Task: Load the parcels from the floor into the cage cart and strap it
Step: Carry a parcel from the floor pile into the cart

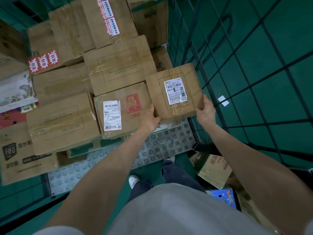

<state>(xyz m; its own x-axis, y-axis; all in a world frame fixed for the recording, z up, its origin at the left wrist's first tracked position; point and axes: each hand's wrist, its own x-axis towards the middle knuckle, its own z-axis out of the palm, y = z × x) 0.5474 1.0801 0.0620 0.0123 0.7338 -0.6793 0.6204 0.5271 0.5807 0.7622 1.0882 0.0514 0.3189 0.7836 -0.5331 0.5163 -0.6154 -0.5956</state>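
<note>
Cart point(191, 48) packed with stacked boxes point(118, 68), both hands, left point(150, 118) and right point(205, 110), gripping a labelled box point(174, 92) at the mesh wall.

Head cam, steep downward view, close over cart point(254, 68).

Brown cardboard parcel point(174, 92) with white barcode label point(175, 90); green wire cage cart point(237, 65); green floor point(279, 39); grey studded cart deck point(162, 146); red-white burst stickers point(44, 61); blue patterned box point(223, 197).
</note>
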